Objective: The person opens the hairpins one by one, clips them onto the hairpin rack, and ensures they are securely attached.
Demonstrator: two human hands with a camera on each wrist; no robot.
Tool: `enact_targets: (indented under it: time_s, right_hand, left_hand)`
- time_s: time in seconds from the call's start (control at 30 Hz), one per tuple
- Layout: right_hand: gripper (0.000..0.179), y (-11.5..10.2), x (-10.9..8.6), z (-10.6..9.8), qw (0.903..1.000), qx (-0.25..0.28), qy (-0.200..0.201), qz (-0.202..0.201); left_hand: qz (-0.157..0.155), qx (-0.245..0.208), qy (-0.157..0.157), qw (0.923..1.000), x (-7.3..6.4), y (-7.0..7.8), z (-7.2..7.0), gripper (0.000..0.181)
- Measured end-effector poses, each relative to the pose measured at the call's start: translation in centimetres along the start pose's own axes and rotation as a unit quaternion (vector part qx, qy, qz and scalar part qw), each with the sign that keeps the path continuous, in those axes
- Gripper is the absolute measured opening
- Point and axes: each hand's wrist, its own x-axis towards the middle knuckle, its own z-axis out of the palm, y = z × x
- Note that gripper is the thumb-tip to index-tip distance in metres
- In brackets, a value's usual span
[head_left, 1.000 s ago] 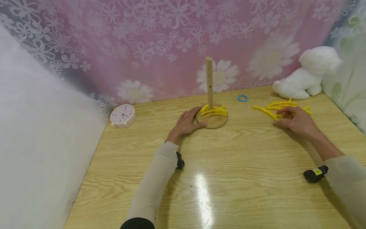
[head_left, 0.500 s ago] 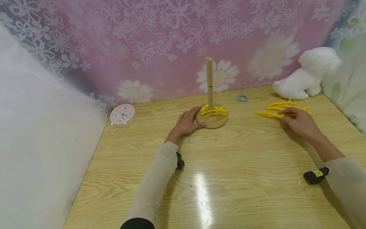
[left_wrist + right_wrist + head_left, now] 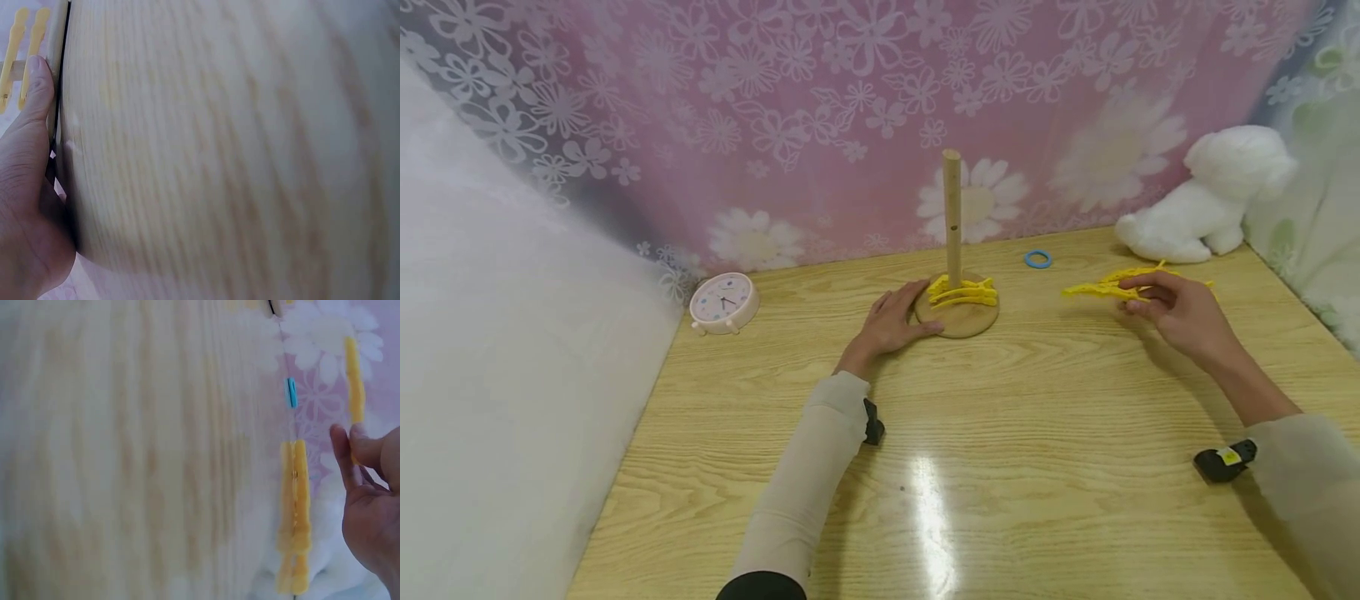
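A round wooden stand (image 3: 962, 325) with an upright wooden post (image 3: 952, 217) bears yellow notched strips (image 3: 964, 295) laid around the post's foot. My left hand (image 3: 891, 321) holds the stand's left rim, its thumb at the front and its fingers behind. The left wrist view has that thumb lying against the base's edge, beside two of the strips (image 3: 36, 53). With thumb and fingertips, my right hand (image 3: 1187, 315) pinches one long yellow strip (image 3: 354, 378), raised off the table. Below it, more yellow strips (image 3: 295, 512) lie on the table, partly hidden by the hand in the head view.
On the wood-grain table (image 3: 1000, 467), a blue ring (image 3: 1037, 259) lies between the stand and the strips. A white plush dog (image 3: 1210, 196) sits at the back right. A pale pink clock (image 3: 724, 303) stands at the left, before a floral curtain (image 3: 850, 125).
The right hand has lifted one yellow strip from the table and tilted it, moving slightly back. The left hand and the stand have stayed in place.
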Motion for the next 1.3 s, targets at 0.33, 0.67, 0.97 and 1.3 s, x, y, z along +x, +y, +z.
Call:
enact_targets:
  time_s: [0.33, 0.67, 0.97, 1.3]
  right_hand:
    - [0.027, -2.5, 1.3, 1.8, 0.9982, -0.026, 0.044, -0.031]
    - [0.023, -5.9, 3.0, 4.5, 0.9949, -0.050, 0.066, -0.057]
    - [0.026, -8.1, 4.4, 7.7, 0.9934, -0.029, 0.074, -0.083]
    - [0.023, -9.5, 6.1, 11.1, 0.9927, -0.034, 0.054, -0.102]
  left_hand:
    - [-0.003, 0.001, -0.007, 1.0000, 0.0, 0.2, -0.1, 0.090]
    - [-0.001, 0.000, -0.005, 1.0000, 0.2, 0.2, 0.0, 0.091]
    - [-0.002, -0.002, -0.006, 1.0000, 0.1, 0.2, 0.0, 0.091]
    - [-0.003, -0.006, -0.006, 1.0000, -0.1, 0.2, 0.0, 0.092]
